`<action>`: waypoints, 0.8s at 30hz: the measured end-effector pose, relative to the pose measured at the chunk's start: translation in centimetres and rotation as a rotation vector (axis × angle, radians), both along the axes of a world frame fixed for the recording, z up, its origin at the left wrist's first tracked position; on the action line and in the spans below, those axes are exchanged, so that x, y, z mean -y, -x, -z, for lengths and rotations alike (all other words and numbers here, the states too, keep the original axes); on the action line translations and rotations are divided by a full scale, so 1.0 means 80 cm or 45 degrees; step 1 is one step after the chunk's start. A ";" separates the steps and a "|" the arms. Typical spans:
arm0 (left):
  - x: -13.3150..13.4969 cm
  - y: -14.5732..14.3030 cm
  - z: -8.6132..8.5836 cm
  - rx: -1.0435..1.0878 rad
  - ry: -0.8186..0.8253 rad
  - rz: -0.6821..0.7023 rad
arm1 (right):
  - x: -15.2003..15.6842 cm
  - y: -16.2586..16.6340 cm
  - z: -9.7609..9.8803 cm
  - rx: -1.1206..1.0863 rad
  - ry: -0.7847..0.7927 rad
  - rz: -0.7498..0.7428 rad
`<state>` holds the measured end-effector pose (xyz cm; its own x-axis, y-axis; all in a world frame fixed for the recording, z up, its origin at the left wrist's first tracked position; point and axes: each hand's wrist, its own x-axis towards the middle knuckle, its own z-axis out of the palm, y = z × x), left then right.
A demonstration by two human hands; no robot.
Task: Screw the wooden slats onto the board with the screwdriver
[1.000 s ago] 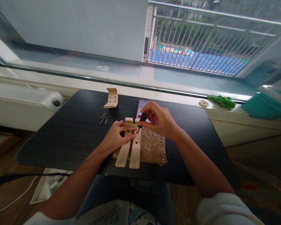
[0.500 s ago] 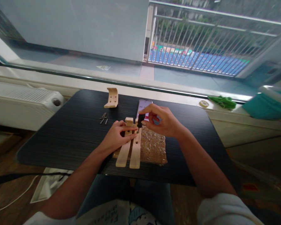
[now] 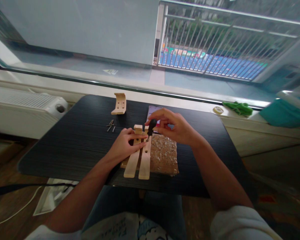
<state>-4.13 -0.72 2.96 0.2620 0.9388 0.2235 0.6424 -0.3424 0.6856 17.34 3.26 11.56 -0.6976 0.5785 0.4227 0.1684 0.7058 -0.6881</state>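
Note:
Two pale wooden slats (image 3: 139, 159) lie side by side on a cork board (image 3: 163, 156) near the front of the black table (image 3: 77, 140). My left hand (image 3: 123, 144) presses flat on the far ends of the slats, fingers stretched over them. My right hand (image 3: 175, 126) pinches a small black-handled screwdriver (image 3: 150, 126) upright, its tip down on the right slat's far end. A phone (image 3: 153, 113) lies just behind my right hand, partly hidden by it.
A curved wooden piece with holes (image 3: 119, 104) sits at the table's back. Several small screws (image 3: 110, 126) lie left of the slats. A white radiator (image 3: 22, 110) stands at the left. On the sill at the right are a green cloth (image 3: 237, 108) and a teal container (image 3: 285, 111).
My right hand has turned around the screwdriver handle, fingers shifting from curled over it to more spread. The left hand and slats have stayed in place.

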 end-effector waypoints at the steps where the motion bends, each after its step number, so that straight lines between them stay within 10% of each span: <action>1: 0.000 0.000 0.000 0.001 -0.001 0.001 | 0.000 0.000 0.000 0.006 -0.015 0.005; 24: -0.003 0.002 0.005 -0.003 -0.009 0.006 | -0.002 0.003 0.005 -0.019 -0.140 0.164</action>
<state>-4.25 -0.51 2.56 0.2668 0.9360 0.2294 0.6426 -0.3502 0.6815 17.09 3.41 11.20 -0.6139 0.6123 0.4982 0.2522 0.7502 -0.6112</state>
